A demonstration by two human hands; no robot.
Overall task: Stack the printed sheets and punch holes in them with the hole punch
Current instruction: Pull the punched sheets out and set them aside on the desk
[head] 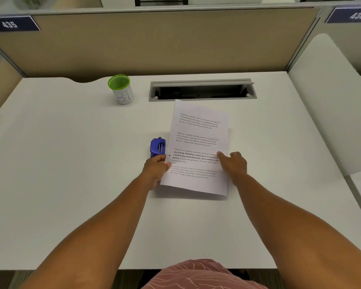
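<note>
A stack of printed sheets (198,142) lies on the white desk (71,163), slightly tilted, with a small punched hole near its left edge. A blue hole punch (157,147) stands just left of the sheets. My left hand (155,168) pinches the left edge of the sheets, its fingertips close to the punch's near end. My right hand (233,162) rests on the right part of the sheets, forefinger stretched out over the text and the other fingers loosely curled.
A green-rimmed cup (121,89) marked with blue letters stands at the back left. An open cable slot (202,90) runs along the desk's back, just beyond the sheets. Beige partitions (154,42) close off the rear.
</note>
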